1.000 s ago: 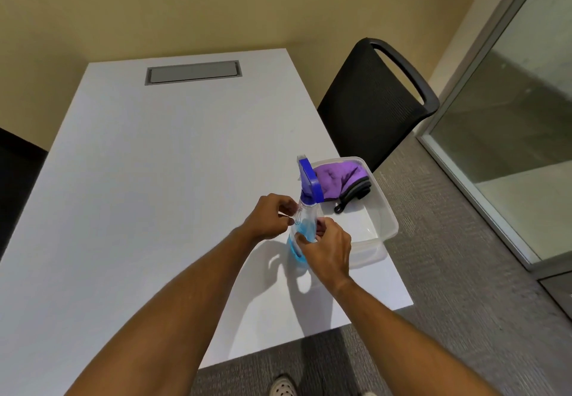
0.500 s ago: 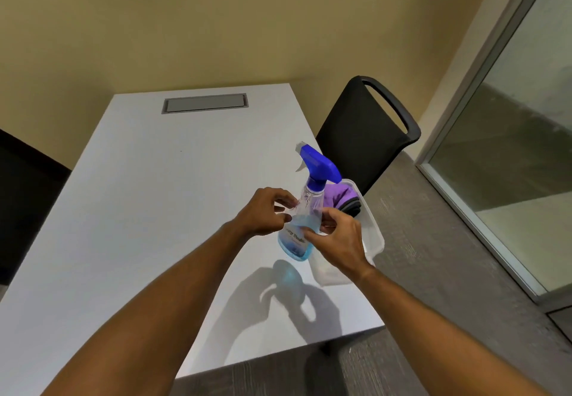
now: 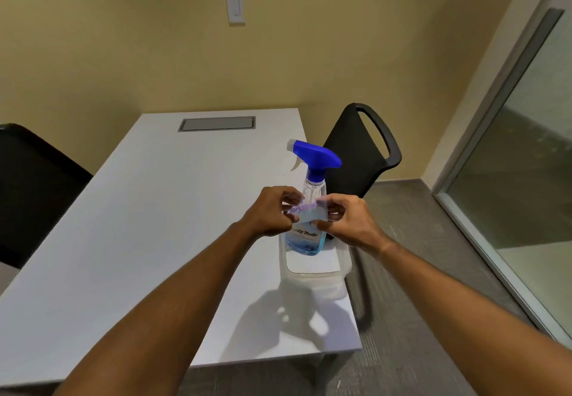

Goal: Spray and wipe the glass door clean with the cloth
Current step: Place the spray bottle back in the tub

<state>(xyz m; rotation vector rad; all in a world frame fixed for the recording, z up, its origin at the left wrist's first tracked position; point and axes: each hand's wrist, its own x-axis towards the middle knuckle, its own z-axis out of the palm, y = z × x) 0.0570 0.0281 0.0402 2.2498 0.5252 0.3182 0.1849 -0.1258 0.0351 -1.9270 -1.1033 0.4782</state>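
Prepping: both hands pinch spray bottle [image 3: 306,225] mid-body, left hand [image 3: 272,211] & right hand [image 3: 348,221] either side, above clear tub [image 3: 312,267]. Cloth not visible. Next, prob: grab cloth, turn to glass door [image 3: 526,179], right of grip.

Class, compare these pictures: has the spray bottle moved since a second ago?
Yes. The spray bottle has been lifted: it stood on the table beside the plastic tub and is now held above the tub in both hands.

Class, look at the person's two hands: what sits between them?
In the head view, the spray bottle sits between the left hand and the right hand, both hands holding it above the tub.
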